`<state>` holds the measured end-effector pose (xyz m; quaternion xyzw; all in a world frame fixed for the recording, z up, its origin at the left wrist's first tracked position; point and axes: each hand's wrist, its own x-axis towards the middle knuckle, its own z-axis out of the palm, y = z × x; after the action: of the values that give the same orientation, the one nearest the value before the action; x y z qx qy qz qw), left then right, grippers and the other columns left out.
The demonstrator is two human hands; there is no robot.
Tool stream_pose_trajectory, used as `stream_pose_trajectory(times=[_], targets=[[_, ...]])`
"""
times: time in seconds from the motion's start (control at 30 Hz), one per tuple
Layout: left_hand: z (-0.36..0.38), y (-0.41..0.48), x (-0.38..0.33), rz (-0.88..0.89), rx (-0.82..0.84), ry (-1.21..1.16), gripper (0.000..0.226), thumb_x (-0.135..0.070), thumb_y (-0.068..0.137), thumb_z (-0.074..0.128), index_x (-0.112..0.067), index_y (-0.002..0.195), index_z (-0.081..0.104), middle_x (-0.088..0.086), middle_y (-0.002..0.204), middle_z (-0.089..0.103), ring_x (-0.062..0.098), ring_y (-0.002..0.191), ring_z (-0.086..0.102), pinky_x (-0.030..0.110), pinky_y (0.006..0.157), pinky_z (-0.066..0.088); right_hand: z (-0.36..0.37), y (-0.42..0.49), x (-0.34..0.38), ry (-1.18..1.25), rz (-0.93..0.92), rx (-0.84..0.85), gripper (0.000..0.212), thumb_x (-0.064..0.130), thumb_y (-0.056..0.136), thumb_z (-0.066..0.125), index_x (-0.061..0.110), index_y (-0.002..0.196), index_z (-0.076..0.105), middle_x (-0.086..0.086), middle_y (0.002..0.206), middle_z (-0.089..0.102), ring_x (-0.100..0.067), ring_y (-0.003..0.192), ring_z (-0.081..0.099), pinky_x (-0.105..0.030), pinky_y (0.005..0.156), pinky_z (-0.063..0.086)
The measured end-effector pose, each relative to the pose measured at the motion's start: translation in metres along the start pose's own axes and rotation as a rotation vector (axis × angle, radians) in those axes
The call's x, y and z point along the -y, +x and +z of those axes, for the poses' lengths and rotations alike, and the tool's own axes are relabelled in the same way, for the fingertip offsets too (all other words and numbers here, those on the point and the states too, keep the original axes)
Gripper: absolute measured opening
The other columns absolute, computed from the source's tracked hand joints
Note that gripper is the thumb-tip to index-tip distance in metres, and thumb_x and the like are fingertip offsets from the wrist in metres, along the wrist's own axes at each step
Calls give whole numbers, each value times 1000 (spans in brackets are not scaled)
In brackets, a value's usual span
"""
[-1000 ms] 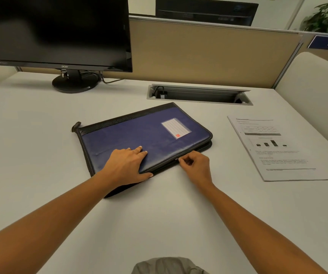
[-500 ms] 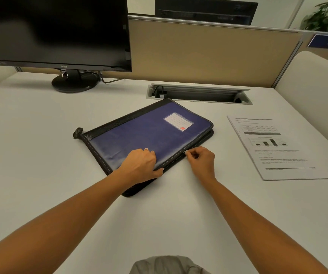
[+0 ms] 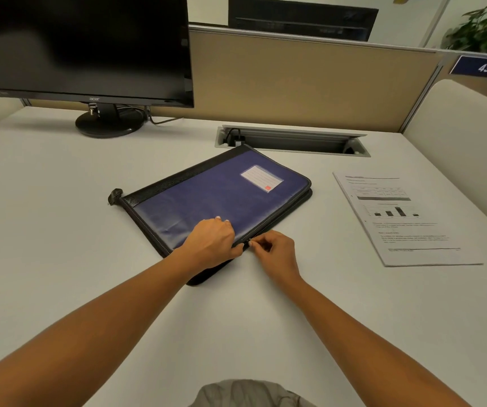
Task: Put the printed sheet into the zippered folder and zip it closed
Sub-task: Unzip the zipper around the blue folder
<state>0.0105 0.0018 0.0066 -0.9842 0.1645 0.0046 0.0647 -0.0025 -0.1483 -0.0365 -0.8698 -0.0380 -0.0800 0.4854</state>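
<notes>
A blue zippered folder [image 3: 213, 195] with black edging lies closed and askew in the middle of the white desk. My left hand [image 3: 211, 242] presses flat on its near corner, holding it down. My right hand [image 3: 274, 249] pinches the zipper pull [image 3: 248, 244] on the folder's near long edge, right beside my left thumb. The printed sheet [image 3: 404, 218], with a table and a bar chart on it, lies flat on the desk to the right of the folder, apart from both hands.
A black monitor [image 3: 80, 45] on a round stand sits at the back left. A cable tray slot [image 3: 292, 139] runs behind the folder along the beige partition [image 3: 295, 80]. A padded divider [image 3: 468, 136] bounds the right side.
The folder has rotated counter-clockwise, its far corner swinging toward the cable slot. Both hands stayed on its near edge, the right one keeping its pinch at the zipper.
</notes>
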Motion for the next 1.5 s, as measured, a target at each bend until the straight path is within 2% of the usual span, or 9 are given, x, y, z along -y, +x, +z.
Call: stream_pose_trajectory(times=[0.17,0.3,0.57,0.67,0.8,0.97,1.07,1.3,1.5], targets=[[2,0,-1,10,-4,32,54,-51,93,33,-3,103,57,9,82,47,13,56,32,29,56,33,2,-5,3,22,-11,46,7,8,79,67,3,81,70,-13,78,68,-13,66,55,-4,56,41],[7,-1,0,27,9,69,58,-50,94,30,0,115,52,18,115,57,25,82,55,30,63,34,11,-18,8,-10,-95,125,6,3,78,64,1,75,68,-16,75,67,-12,62,50,-6,55,38],[14,-7,18,22,-70,64,69,-67,86,27,-16,129,45,8,133,52,24,99,62,30,60,45,9,-19,10,9,-85,140,5,7,78,67,4,79,71,-15,79,67,-14,66,53,-16,61,42],[16,-18,37,120,-69,-3,78,-74,81,21,-26,141,31,-3,149,34,18,129,44,26,73,47,8,-17,10,12,-70,128,5,10,77,69,7,79,71,-13,78,67,-13,66,53,-11,58,40],[11,-39,61,205,9,-150,114,-92,52,-6,-31,143,26,-12,153,23,8,141,21,27,102,36,6,-16,11,45,-49,127,4,10,78,69,6,79,71,-14,79,66,-17,68,55,-22,62,44],[14,-47,76,314,118,-196,104,-87,62,24,-28,147,13,-10,156,5,12,144,-2,31,117,9,4,-15,10,36,-68,106,4,9,78,69,6,80,71,-14,79,66,-15,66,54,-9,56,40],[18,-49,82,317,149,-228,90,-72,74,45,-32,146,11,-18,152,-3,15,144,-5,33,117,5,2,-14,10,37,-72,89,4,8,78,69,5,80,71,-14,79,66,-14,65,52,-6,55,40],[13,-44,79,344,95,-77,90,-78,73,36,-34,146,8,-20,152,-1,14,144,4,30,109,30,-2,-10,7,1,-61,36,5,9,78,68,5,81,71,-11,79,66,-15,67,54,-6,56,39],[14,-32,48,285,14,7,120,-87,46,-25,-31,146,10,-11,155,11,19,142,19,30,85,45,-17,-3,-1,-25,2,-65,6,8,80,67,5,83,71,-10,82,67,-12,70,54,-3,57,39]])
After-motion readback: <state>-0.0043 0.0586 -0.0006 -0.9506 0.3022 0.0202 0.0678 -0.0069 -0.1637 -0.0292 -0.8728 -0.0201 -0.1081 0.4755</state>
